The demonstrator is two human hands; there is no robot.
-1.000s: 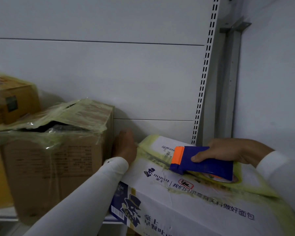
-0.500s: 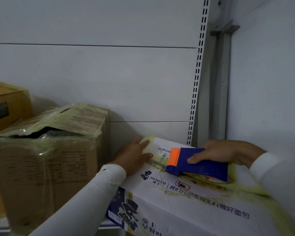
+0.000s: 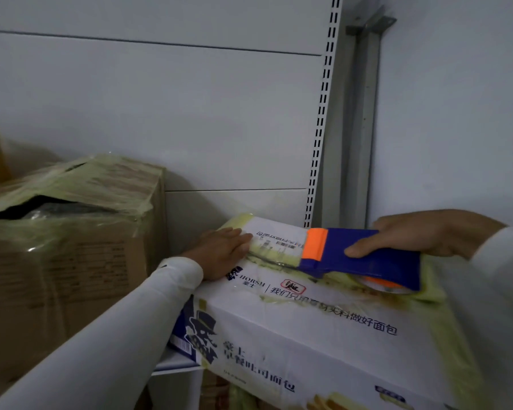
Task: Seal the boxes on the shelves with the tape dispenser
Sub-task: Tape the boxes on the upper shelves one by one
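On the shelf, the white printed cardboard box [image 3: 293,318] is mid-taping: the right hand [image 3: 427,235] grips the blue-and-orange plastic tape dispenser [image 3: 359,255] against its top, while the left hand [image 3: 222,255] presses flat, fingers straight, near the far corner. Next, the strip probably needs drawing along the seam and cutting.

I see open air above the white box [image 3: 293,318], up to the back panel [image 3: 160,113]. The brown box [image 3: 65,261] blocks the left side, and the slotted upright [image 3: 320,128] closes the far right corner.
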